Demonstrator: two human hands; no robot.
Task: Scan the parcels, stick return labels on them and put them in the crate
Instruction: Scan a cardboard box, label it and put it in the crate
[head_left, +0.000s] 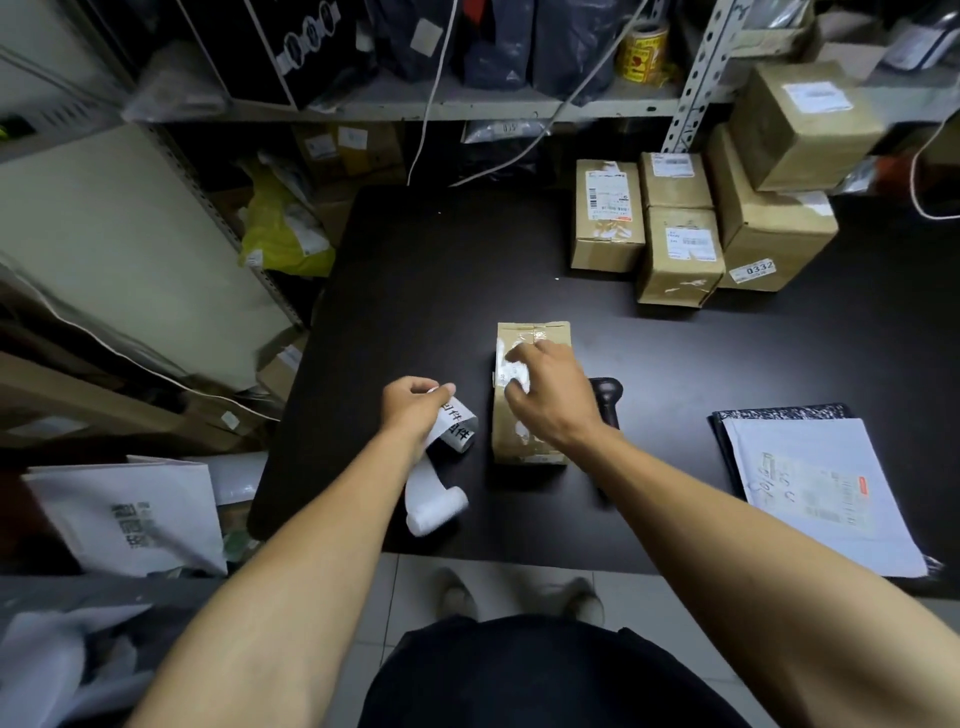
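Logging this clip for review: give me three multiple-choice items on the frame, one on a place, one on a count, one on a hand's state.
1. Where does the black scanner lie?
A. on the shelf
B. on the table, right of the parcel under the right hand
C. on the white mailer

2. How many cardboard parcels stand grouped at the table's far right?
A. two
B. five
C. eight

3. What is the left hand doing?
A. gripping the label strip
B. lying flat on the table
C. holding the scanner

Answers:
1 B: its dark head shows beside the parcel, behind the right hand.
2 B: five boxes count there.
3 A: fingers curl round the label strip.
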